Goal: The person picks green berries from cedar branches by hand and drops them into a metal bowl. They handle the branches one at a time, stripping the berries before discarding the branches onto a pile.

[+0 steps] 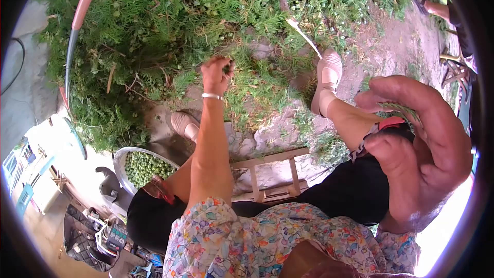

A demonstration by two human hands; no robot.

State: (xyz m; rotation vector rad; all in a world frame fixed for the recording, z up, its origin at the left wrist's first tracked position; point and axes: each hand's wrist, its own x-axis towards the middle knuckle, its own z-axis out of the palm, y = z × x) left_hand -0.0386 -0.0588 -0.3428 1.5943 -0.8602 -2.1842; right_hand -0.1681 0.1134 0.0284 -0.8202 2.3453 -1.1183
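Observation:
My left hand (216, 74) reaches forward into a big pile of green leafy branches (170, 20) and closes its fingers on a sprig of them. A silver bracelet sits on that wrist. My right hand (417, 149) is close to the camera at the right, fingers curled round a thin green sprig (399, 108). I sit with my feet in pink shoes (328, 72) on the ground. A white bowl (119, 167) full of small green berries (146, 167) stands by my left knee.
A sickle with a pink handle (85, 0) lies on the branches at the upper left. A wooden stool frame (272, 175) stands between my legs. Boxes and a basket with odds and ends (98, 231) sit at the lower left. Another person's foot (435, 5) shows at the top right.

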